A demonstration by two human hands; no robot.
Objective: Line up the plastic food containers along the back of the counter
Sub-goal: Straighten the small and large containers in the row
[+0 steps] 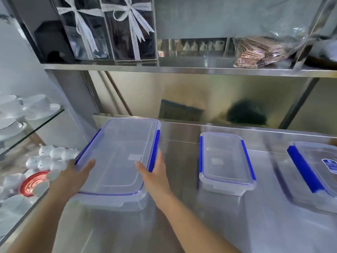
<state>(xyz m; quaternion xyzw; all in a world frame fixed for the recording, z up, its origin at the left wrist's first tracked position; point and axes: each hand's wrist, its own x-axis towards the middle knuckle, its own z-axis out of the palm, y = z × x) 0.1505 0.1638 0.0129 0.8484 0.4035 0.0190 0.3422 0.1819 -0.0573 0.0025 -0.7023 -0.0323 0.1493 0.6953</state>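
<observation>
1. Our left hand (76,175) and right hand (151,172) lie spread and flat against the two long sides of the large clear plastic container with blue clips (118,157), steadying it without any pinch.
2. That container sits at the left end of the stainless steel counter (182,179), its far edge near the back wall.
3. A smaller clear lidded container with blue clips (226,161) stands to its right, well apart and a little further forward.
4. A third clear container with a blue label (317,170) sits at the right edge, turned askew.
5. We judge the row begun: the other two likely need squaring and pushing back.
</observation>
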